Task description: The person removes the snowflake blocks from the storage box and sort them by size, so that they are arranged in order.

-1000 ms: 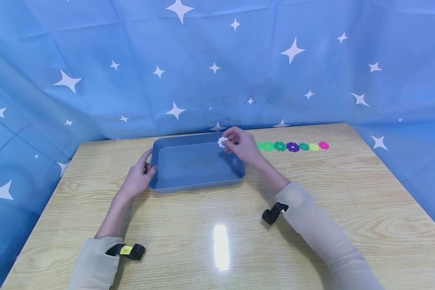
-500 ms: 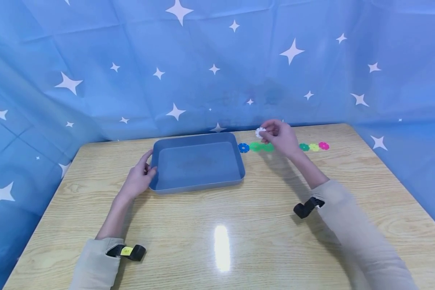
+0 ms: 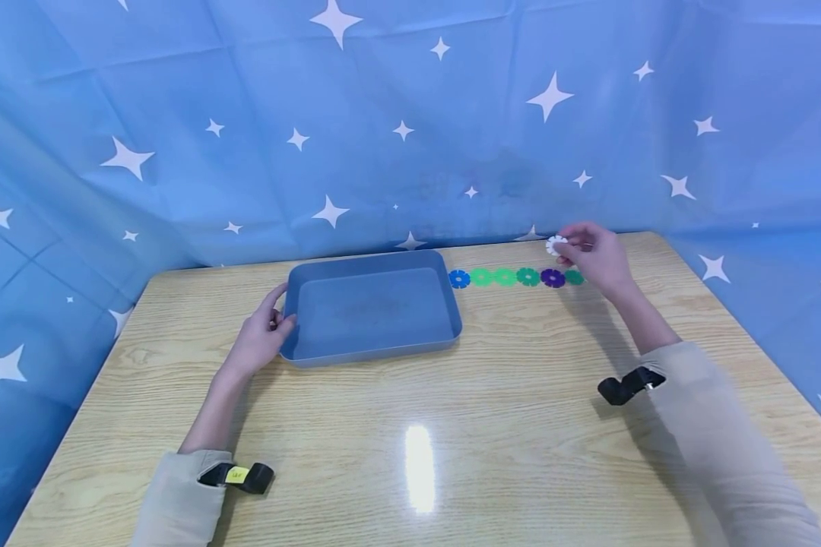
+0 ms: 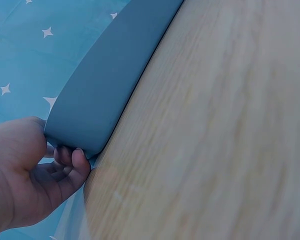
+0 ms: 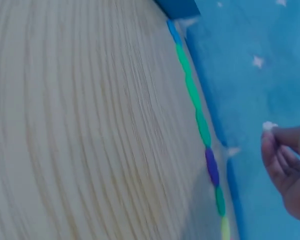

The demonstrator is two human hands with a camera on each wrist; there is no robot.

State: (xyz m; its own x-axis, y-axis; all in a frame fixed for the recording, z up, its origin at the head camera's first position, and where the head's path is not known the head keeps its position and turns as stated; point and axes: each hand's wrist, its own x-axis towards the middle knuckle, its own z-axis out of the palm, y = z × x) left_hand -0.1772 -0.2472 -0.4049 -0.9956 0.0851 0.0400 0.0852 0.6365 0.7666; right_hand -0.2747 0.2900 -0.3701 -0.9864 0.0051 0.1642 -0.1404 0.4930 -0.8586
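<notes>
A blue-grey rectangular tray (image 3: 376, 308) lies on the wooden table, its inside bare. My left hand (image 3: 255, 346) grips the tray's left end, with the thumb over the rim and fingers outside; the left wrist view shows the curled fingers against the outer wall (image 4: 95, 95). Between thumb and fingertips, my right hand (image 3: 602, 262) pinches a white notched flower-shaped disc (image 3: 554, 245). It is held up above a row of similar discs, apart from them. From the left, a blue disc (image 3: 459, 279) leads to several green ones and a purple disc (image 3: 553, 278). The hand hides the row's right end.
A yellow disc (image 5: 225, 227) shows near the row's end in the right wrist view. Behind the table's back edge hangs a blue curtain (image 3: 397, 167) with white stars. Bare wooden tabletop (image 3: 506, 418) stretches in front of the tray and row.
My right hand has carried the white disc rightward from over the tray to above the row's right part, uncovering the blue disc and covering the yellow and pink ones. The left hand stays put.
</notes>
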